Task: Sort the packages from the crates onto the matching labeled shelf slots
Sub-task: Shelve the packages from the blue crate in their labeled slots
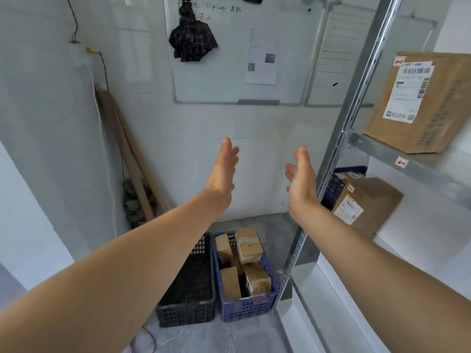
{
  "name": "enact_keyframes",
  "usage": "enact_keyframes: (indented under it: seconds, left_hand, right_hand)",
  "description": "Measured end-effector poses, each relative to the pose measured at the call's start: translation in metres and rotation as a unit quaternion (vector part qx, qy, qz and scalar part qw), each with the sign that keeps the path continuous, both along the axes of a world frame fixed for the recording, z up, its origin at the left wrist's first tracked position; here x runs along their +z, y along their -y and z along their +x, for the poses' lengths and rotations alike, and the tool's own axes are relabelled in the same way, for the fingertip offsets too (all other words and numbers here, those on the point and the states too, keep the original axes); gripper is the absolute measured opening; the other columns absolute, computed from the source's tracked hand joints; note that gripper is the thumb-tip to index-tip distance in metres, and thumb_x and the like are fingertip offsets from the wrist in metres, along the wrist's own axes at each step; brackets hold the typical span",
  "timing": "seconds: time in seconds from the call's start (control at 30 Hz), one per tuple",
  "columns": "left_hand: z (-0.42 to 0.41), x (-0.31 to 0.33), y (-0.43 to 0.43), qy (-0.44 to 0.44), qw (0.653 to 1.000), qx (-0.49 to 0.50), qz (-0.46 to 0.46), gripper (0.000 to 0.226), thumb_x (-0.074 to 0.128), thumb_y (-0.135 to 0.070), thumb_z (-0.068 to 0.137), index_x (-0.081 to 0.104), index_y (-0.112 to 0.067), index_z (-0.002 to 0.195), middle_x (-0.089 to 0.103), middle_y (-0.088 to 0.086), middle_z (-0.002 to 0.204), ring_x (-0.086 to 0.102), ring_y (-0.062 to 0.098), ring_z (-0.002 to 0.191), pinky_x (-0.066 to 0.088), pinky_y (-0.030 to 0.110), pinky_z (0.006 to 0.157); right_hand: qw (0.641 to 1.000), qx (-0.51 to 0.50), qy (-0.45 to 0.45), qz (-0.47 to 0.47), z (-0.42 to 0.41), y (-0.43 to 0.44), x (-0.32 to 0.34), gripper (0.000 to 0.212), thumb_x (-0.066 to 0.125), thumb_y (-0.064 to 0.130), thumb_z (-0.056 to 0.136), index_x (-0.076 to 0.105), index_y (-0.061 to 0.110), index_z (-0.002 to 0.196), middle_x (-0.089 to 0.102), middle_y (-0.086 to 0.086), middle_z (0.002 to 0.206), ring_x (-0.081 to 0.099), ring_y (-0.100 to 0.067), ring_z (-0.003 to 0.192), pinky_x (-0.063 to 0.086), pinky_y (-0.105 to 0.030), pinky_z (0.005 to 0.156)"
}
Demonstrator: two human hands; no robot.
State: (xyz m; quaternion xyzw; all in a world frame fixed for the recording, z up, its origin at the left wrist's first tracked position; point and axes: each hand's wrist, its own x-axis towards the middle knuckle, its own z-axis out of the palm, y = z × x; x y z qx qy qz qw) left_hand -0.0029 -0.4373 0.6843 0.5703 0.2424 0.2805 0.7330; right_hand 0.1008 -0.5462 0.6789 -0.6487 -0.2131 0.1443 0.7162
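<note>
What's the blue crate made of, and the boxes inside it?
The blue crate looks like molded plastic: one even colour and walls with a grid of square holes. The boxes inside seem to be cardboard: dull brown, with flat stiff sides and no shine.

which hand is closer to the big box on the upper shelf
Right. The right hand is raised just left of the shelf post, below and left of the box; the left hand is farther left again, beyond the right one.

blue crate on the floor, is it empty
No, the blue crate holds several brown cardboard packages packed inside it.
</note>
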Motion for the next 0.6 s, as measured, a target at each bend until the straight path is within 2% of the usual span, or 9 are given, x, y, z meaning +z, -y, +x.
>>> enact_keyframes:
  seconds: [0.2, 0.3, 0.43, 0.53, 0.6]
  left_hand:
    - [0.031, -0.003, -0.03, -0.003, 1.0, 0.022, -0.004, 0.076, 0.02, -0.072, 0.097, 0.033, -0.027, 0.157, 0.024, -0.001, 0.166, 0.014, 0.022, 0.155, 0.008, 0.055, 0.123]
    - [0.042, -0.006, -0.048, -0.004, 1.0, 0.028, -0.006, 0.076, 0.02, -0.072, 0.097, 0.033, -0.028, 0.157, 0.024, -0.001, 0.166, 0.014, 0.023, 0.155, 0.008, 0.055, 0.123]
    - [0.058, -0.01, -0.079, -0.002, 1.0, 0.027, -0.01, 0.075, 0.02, -0.071, 0.098, 0.033, -0.027, 0.157, 0.024, 0.0, 0.166, 0.014, 0.023, 0.155, 0.008, 0.056, 0.123]
    - [0.071, -0.013, -0.11, 0.002, 1.0, 0.024, -0.014, 0.074, 0.021, -0.071, 0.098, 0.035, -0.028, 0.156, 0.026, 0.0, 0.165, 0.016, 0.022, 0.155, 0.01, 0.055, 0.123]
    - [0.081, -0.015, -0.133, 0.003, 1.0, 0.021, -0.02, 0.073, 0.022, -0.071, 0.098, 0.036, -0.028, 0.156, 0.027, 0.0, 0.165, 0.016, 0.021, 0.154, 0.01, 0.054, 0.123]
  right_hand:
    - [1.0, 0.029, 0.002, 0.006, 0.039, -0.041, -0.007, 0.07, 0.03, 0.068, 0.102, 0.04, 0.026, 0.156, 0.044, -0.005, 0.16, 0.042, -0.019, 0.144, 0.03, -0.039, 0.115]
    - [0.999, 0.037, -0.003, 0.002, 0.05, -0.061, -0.009, 0.084, 0.031, 0.075, 0.09, 0.04, 0.026, 0.157, 0.044, -0.003, 0.159, 0.043, -0.018, 0.144, 0.03, -0.041, 0.118]
    - [0.999, 0.035, -0.004, -0.002, 0.065, -0.093, -0.016, 0.065, 0.029, 0.062, 0.106, 0.039, 0.024, 0.158, 0.044, -0.005, 0.16, 0.042, -0.02, 0.145, 0.029, -0.042, 0.12]
    - [0.999, 0.035, -0.007, -0.007, 0.076, -0.121, -0.015, 0.063, 0.03, 0.061, 0.106, 0.04, 0.025, 0.157, 0.045, -0.004, 0.159, 0.042, -0.019, 0.145, 0.029, -0.041, 0.119]
    - [0.999, 0.031, -0.009, -0.008, 0.082, -0.141, -0.013, 0.071, 0.033, 0.07, 0.099, 0.043, 0.027, 0.155, 0.048, -0.003, 0.155, 0.045, -0.017, 0.141, 0.031, -0.039, 0.117]
